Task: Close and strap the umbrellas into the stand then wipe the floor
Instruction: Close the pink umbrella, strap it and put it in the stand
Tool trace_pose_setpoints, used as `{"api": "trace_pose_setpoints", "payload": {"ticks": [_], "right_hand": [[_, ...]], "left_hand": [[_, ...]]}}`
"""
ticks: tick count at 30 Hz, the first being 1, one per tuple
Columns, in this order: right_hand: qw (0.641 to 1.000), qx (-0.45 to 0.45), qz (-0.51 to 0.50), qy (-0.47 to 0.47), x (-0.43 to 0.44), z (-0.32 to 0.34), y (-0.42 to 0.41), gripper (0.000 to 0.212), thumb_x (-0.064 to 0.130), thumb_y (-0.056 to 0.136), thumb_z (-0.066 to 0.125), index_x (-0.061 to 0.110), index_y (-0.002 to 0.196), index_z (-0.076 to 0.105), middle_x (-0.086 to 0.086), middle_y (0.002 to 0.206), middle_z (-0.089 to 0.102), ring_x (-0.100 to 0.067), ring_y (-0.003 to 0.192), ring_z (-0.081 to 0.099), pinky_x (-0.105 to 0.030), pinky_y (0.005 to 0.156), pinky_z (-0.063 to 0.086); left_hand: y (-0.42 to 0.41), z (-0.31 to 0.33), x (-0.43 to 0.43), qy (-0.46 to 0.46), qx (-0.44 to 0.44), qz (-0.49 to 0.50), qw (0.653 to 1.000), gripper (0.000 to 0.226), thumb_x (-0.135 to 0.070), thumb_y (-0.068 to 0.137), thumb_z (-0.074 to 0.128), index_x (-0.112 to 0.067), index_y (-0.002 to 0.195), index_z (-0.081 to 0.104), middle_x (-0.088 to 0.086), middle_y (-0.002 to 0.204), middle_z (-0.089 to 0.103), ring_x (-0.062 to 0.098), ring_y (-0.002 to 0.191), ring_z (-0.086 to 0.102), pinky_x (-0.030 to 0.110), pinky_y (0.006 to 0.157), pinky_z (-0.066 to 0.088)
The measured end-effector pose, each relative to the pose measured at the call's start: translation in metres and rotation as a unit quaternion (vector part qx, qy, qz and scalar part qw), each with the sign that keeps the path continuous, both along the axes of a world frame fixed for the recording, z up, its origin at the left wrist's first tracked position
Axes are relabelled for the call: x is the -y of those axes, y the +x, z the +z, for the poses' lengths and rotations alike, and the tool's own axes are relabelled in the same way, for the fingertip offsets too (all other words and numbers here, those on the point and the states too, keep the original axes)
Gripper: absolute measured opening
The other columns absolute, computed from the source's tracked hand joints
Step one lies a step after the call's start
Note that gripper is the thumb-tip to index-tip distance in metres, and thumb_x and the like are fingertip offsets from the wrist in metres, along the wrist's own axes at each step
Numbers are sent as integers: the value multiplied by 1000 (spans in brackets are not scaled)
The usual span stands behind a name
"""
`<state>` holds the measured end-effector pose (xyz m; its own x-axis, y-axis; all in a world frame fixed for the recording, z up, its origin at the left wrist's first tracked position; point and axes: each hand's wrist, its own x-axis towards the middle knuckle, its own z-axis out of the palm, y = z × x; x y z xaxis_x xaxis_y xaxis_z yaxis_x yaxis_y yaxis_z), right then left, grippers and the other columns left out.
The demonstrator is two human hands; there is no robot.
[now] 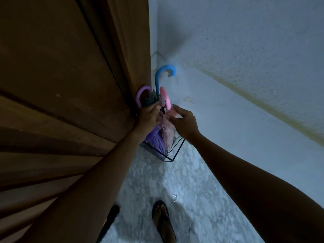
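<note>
A black wire umbrella stand (177,151) sits on the floor in the corner beside the wooden door. Three folded umbrellas stand in it: one with a blue hooked handle (164,71), one with a purple handle (141,92) and purple canopy (156,142), and a pink one (165,99) with a clear pinkish canopy (167,135). My left hand (149,115) grips the pink umbrella just below its handle. My right hand (184,120) pinches the canopy or its strap at the same spot; the strap itself is too small to make out.
A tall brown wooden door (61,102) fills the left side. A textured pale wall (254,58) runs along the right. The marbled floor (157,181) shows a small wet patch (174,197). My foot in a sandal (163,220) stands near the bottom.
</note>
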<state>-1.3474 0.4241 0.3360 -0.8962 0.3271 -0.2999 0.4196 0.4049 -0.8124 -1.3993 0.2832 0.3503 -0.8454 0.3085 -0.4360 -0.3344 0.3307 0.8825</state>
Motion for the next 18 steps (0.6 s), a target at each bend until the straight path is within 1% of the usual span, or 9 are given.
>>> {"api": "trace_pose_setpoints", "payload": {"ticks": [1,4,6,8,12,13,15,16,18], "right_hand": [[1000,8,-5,4,1,6,0,44,20,92,71,22,135,64,14,113,65,-5,102,59,-20,86,45],[999,38,-36,-8,-2,18,-1,55,24,93,69,24,146,52,3,140,60,-18,125,59,-28,100,45],[998,41,-46,-12,-3,27,3,54,21,94,67,22,146,52,-2,141,61,-22,122,63,-25,93,46],[996,42,-73,-19,-1,41,13,54,23,94,66,22,146,52,-2,143,60,-22,121,64,-23,93,44],[996,32,-80,-17,11,80,49,51,24,94,64,23,144,54,-2,144,58,-22,117,66,-21,89,42],[997,23,-72,-19,17,92,61,49,24,94,63,24,142,56,-2,144,59,-22,117,66,-22,90,43],[999,1,-43,-26,28,124,89,44,22,94,64,23,138,60,-3,140,61,-23,116,65,-25,94,45],[999,-9,-21,-25,34,140,105,41,19,94,64,20,135,63,-5,136,64,-24,116,65,-27,95,46],[999,-28,27,-28,49,173,139,34,15,93,65,16,127,69,-8,126,70,-25,113,66,-30,96,48]], "left_hand": [[0,3,1,-8,4,25,1000,23,-15,107,43,-21,121,60,0,107,66,6,88,64,20,75,55],[2,10,5,-17,11,39,999,20,-24,105,47,-21,120,61,-6,94,66,10,84,63,28,80,54],[6,20,8,-19,10,64,998,15,-19,104,48,-23,105,63,-5,90,63,10,79,60,22,69,50],[14,38,11,-2,48,91,995,21,-10,103,49,-20,91,63,1,82,57,11,68,54,20,59,43],[51,78,27,36,92,104,990,26,3,100,49,-12,82,60,9,73,43,3,42,42,12,41,33],[65,92,31,26,92,93,991,23,5,99,49,-7,85,63,12,77,46,5,46,44,11,42,34],[97,128,40,14,59,86,994,18,8,98,51,11,106,66,13,91,56,6,56,50,8,49,39],[116,147,46,6,42,97,994,25,8,97,52,12,119,63,12,94,58,3,55,54,6,50,39],[163,187,66,-9,13,121,992,32,8,97,53,9,129,57,11,97,58,-5,44,55,4,47,39]]}}
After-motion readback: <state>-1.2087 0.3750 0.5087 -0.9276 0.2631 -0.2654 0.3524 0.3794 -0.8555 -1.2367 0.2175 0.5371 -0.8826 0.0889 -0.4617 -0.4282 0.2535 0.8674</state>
